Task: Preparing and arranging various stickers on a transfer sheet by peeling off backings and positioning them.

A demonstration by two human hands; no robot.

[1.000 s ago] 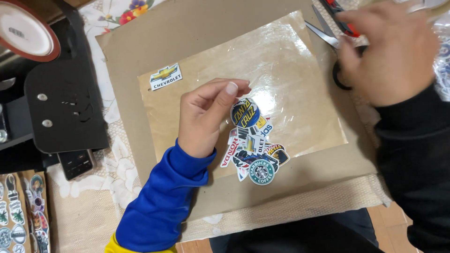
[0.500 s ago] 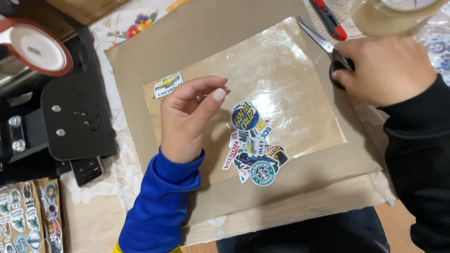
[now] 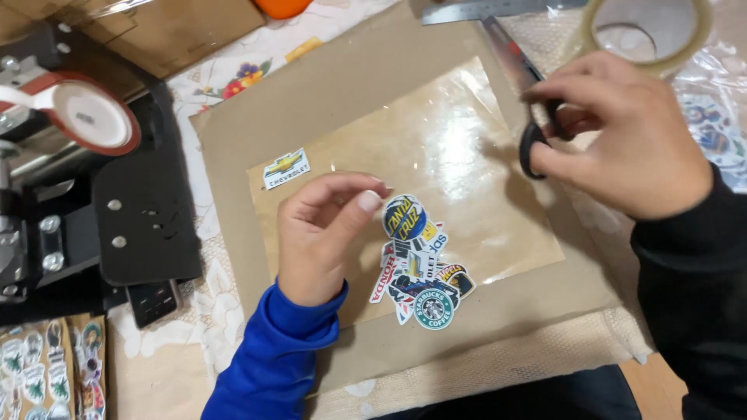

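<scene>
Hovering with fingertips pinched together, the left hand (image 3: 323,233) sits just beside the sticker pile (image 3: 419,264) on the clear sheet (image 3: 459,163); the right hand (image 3: 622,140) grips black-handled scissors (image 3: 529,101), fingers clamped on the handles.

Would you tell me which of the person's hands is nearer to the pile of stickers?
Left. The left hand hovers right beside the pile of stickers, just to its left; the right hand is well above and right, on the scissors.
</scene>
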